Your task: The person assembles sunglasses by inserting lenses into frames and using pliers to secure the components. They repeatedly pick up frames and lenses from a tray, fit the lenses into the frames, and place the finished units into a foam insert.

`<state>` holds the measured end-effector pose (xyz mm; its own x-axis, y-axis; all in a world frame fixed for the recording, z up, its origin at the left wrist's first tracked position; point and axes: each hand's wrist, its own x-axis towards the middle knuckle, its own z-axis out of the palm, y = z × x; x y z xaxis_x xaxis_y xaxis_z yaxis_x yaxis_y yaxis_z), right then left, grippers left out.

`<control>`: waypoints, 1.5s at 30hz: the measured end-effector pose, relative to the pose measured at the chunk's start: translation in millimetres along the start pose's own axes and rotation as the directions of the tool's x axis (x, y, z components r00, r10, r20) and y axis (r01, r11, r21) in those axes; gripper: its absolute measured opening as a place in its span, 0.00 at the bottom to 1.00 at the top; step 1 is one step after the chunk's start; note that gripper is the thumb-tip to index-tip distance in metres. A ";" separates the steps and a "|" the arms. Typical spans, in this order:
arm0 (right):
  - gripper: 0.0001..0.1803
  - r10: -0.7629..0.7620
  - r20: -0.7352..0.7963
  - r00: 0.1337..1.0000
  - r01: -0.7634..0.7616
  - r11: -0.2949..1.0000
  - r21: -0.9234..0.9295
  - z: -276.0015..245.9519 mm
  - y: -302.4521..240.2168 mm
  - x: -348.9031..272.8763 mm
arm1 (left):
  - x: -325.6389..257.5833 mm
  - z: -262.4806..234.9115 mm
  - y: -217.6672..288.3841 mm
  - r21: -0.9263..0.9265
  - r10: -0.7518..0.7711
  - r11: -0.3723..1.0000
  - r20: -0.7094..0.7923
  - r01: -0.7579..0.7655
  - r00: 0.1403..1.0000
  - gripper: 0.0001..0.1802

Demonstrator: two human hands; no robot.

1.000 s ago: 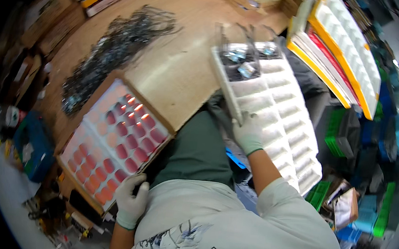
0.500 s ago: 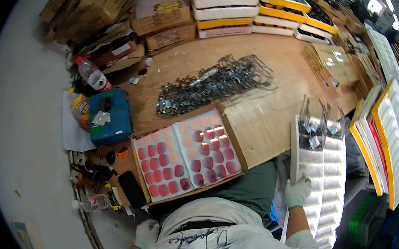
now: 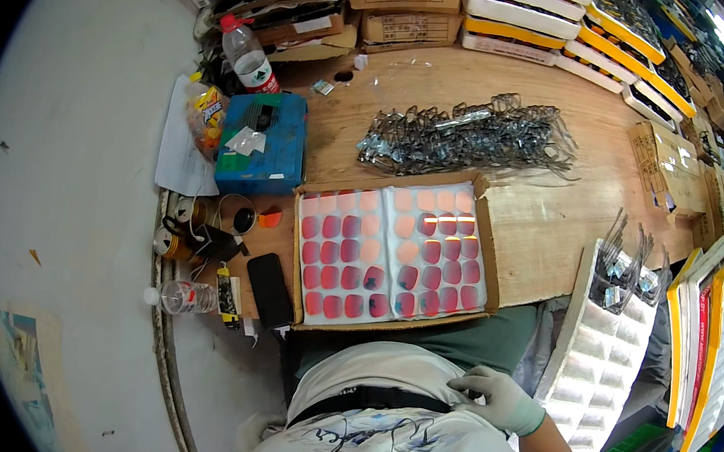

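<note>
Bench (image 3: 551,216) edge runs just above the right hand (image 3: 494,397), which rests spread on the shirt, holding nothing. White compartment tray (image 3: 597,360) lies just right of it, long axis running away from the person. Left hand (image 3: 249,435) is barely visible, grip unclear.

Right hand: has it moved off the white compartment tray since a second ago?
Yes. The gloved right hand has left the white compartment tray and come back toward the body; it now rests on the white shirt at the waist.
</note>
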<state>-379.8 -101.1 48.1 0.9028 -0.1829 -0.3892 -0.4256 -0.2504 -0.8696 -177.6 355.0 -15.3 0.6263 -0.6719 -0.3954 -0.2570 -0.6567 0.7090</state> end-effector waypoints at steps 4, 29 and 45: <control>0.22 0.310 0.210 0.927 -0.276 0.945 -0.174 -18.3 2.4 -16.3 | -24.0 6.4 -22.3 0.066 0.001 0.998 -0.040 0.001 0.999 0.19; 0.26 0.626 0.539 0.563 -0.554 0.770 -0.316 68.6 118.6 -150.7 | -25.1 -15.6 42.9 0.341 -0.391 0.892 0.258 0.296 0.883 0.20; 0.13 0.450 -0.161 0.879 -0.478 0.834 -0.275 37.3 58.3 -101.5 | 21.1 -72.1 82.1 0.690 -0.664 0.709 0.587 0.143 0.463 0.20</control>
<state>-493.9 -61.7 25.6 0.5918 -0.4265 -0.6840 -0.8033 -0.3829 -0.4562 -132.4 311.6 76.7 0.0287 -0.0758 -0.9967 -0.6004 -0.7985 0.0434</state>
